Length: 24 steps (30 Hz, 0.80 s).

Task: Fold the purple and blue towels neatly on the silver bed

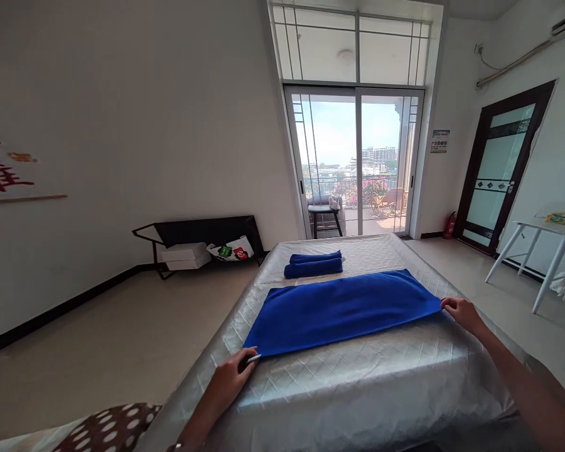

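Observation:
A blue towel [343, 307] lies spread over the silvery quilted mattress [320, 383], longer from side to side than from front to back. At its near left corner my left hand [234, 373] is closed in a pinch, with a small white strip like a tag showing at the fingertips. My right hand [462, 312] grips the near right corner between thumb and fingers. Beyond the spread towel sit rolled or folded blue towels [314, 268], side by side on the mattress.
Left on the floor stands a black rack [202, 231] with a white box [186, 256]. A white table [548, 227] is to the right, near a glass door [503, 169]. Sliding doors [358, 163] rise past the mattress's far end. Polka-dotted brown fabric [110, 430] lies bottom left.

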Available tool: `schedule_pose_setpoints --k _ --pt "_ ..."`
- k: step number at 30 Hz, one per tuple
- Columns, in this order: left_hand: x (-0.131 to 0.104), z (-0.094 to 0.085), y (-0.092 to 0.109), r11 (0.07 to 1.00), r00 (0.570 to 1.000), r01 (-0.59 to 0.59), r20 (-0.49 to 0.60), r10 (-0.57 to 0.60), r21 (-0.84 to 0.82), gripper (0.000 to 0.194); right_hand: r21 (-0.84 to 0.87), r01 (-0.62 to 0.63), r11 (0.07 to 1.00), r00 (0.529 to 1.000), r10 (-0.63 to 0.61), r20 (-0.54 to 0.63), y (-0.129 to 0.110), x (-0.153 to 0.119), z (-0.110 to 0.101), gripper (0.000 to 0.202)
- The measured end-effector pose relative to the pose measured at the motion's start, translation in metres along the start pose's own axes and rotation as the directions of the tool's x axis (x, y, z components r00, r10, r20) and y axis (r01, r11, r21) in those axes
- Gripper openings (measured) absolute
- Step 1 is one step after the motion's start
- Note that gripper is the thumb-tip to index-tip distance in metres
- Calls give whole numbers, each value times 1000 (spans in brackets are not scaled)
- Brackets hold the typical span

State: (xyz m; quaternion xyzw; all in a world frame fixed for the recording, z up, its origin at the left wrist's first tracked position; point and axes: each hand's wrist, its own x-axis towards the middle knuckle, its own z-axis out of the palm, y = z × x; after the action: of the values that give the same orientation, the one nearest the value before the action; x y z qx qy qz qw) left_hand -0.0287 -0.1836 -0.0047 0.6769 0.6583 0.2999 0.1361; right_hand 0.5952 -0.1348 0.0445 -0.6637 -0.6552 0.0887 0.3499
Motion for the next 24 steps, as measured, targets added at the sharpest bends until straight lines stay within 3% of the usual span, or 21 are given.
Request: schedule_pose_setpoints --k 9,15,21,24 --pt "-31 6 -20 995 997 -45 -59 50 85 34 -66 59 996 991 -50 124 15 -32 -7 21" --pt "-50 12 -36 976 987 -115 -89 133 183 46 -149 124 981 977 -95 189 18 -54 -14 20" --pt "-54 11 -43 935 973 -188 -74 219 301 44 -287 119 951 973 -55 223 20 -52 -17 22" --pt "-50 7 -39 927 968 -212 -61 242 308 44 -289 142 947 976 -85 201 5 -44 -8 26"
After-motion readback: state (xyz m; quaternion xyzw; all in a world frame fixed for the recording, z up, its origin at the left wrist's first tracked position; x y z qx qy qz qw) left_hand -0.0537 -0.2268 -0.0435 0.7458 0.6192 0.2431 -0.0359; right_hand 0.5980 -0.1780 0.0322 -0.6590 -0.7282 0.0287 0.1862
